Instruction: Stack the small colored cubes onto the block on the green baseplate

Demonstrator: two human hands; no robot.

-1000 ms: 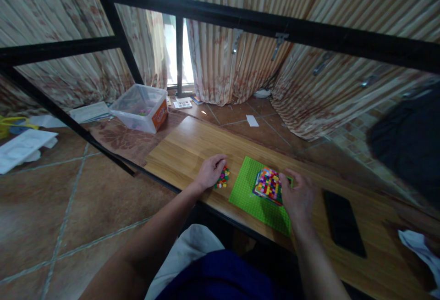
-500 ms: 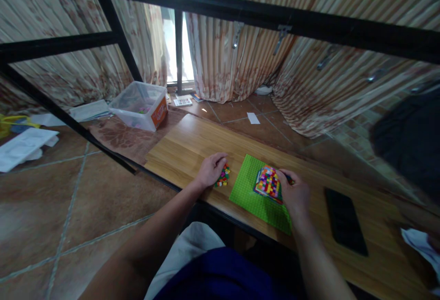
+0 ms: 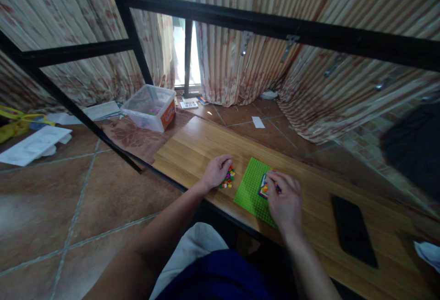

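On the wooden table lies a green studded baseplate, with a small multicoloured brick build on it, framed by a dark blue and white edge. My right hand is over the build and covers most of it. Its thumb and index finger are pinched together at the build's top surface; whatever they hold is too small to make out. To the left of the baseplate, a loose pile of tiny coloured bricks rests on the wood. My left hand lies beside and partly over this pile, fingers stretched out and thumb apart.
A black phone-like slab lies on the table at the right, with crumpled white paper beyond. A clear plastic bin stands on the floor mat behind. Black metal bars cross in front of the curtains.
My right hand has moved left across the build, from its right edge to over its top, hiding most of it. My left hand stays by the pile. The whole view has shifted slightly.
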